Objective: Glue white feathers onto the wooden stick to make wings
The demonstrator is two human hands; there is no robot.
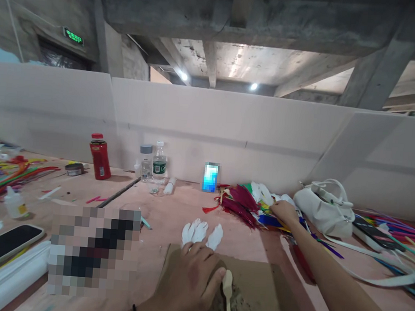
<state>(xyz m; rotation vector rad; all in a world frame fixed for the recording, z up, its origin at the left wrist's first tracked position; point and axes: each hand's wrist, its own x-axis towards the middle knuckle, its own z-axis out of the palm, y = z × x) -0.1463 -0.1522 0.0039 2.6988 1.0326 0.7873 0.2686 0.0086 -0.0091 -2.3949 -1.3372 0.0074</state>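
My left hand (193, 274) lies palm down over a piece of brown cardboard (265, 284), its fingers stretched forward and touching the lower ends of several white feathers (196, 231). A pale wooden spoon (227, 286) rests on the cardboard beside its thumb. Farther off, my right hand (284, 213) reaches into the right side of a pile of coloured feathers (240, 201), red, white, green, yellow and blue. Its fingers are curled and pressed together among them; what they pinch, if anything, is hidden.
Right of the pile stands a white handbag (325, 210), its strap trailing across the table. A lit phone (211, 177) leans against the white partition (210, 122). Toward the left are a red bottle (100, 159), clear bottles (159, 163), a glue bottle (16, 205) and a dark phone (4, 249).
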